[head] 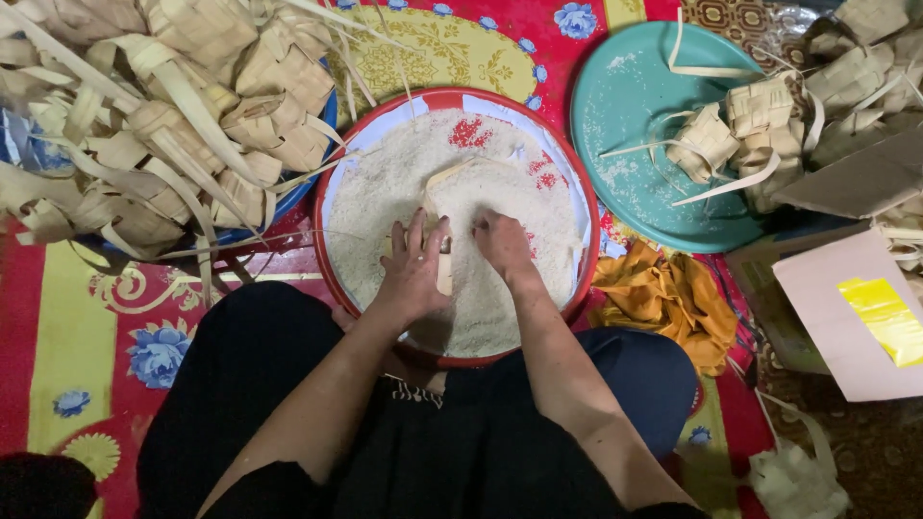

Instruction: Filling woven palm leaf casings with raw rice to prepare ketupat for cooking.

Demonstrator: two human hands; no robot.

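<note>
A person is sitting cross-legged on a patterned floor mat [77, 327] of red, yellow and blue flowers, looking down into a round red-rimmed tray [332, 274] heaped with uncooked white rice [385, 192] at the centre of the frame. Both hands are working close together in the rice. The left hand [413, 269] is gripping a woven palm-leaf pouch [444, 245], fingers wrapped over its side, with the pouch standing partly buried in the grains. The right hand [502, 240] is lying just beside it, fingers curled down and pressing into the rice; whether it is pinching the pouch's opening or only scooping grains is hard to tell, since the fingertips are sinking out of sight.

At the upper left of the frame, a large pile of empty woven leaf pouches [183, 106] with long trailing strips is spilling over a blue basin [312, 178] that is touching the tray's rim. At the upper right, a teal round tray [625, 125] is holding a few more woven pouches [740, 130], dusted with stray grains. A crumpled orange cloth [663, 298] is lying between the two trays at the right of the person's knee. Flat cardboard [836, 317] with a yellow strip is resting at the right edge.
</note>
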